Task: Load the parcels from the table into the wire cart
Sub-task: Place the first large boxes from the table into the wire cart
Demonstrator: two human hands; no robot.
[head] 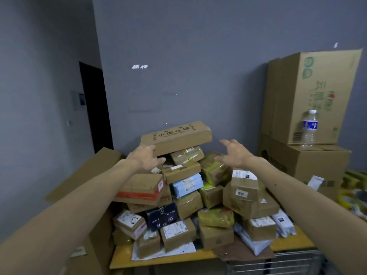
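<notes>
A heap of parcels [188,197], mostly brown cartons with labels, covers the yellow table [168,260]. On top lies a long flat brown carton [178,136] with black printed characters. My left hand [146,158] touches the lower left end of that carton, fingers spread. My right hand [235,153] hovers open just right of the carton's right end, apart from it. The wire cart [278,263] shows at the bottom right, below the table's front edge.
Large cartons [303,161] are stacked at the right, with a tall flattened carton [309,96] and a water bottle [309,128] on top. Flattened cardboard [85,175] leans at the left. A dark doorway [95,108] is in the left wall.
</notes>
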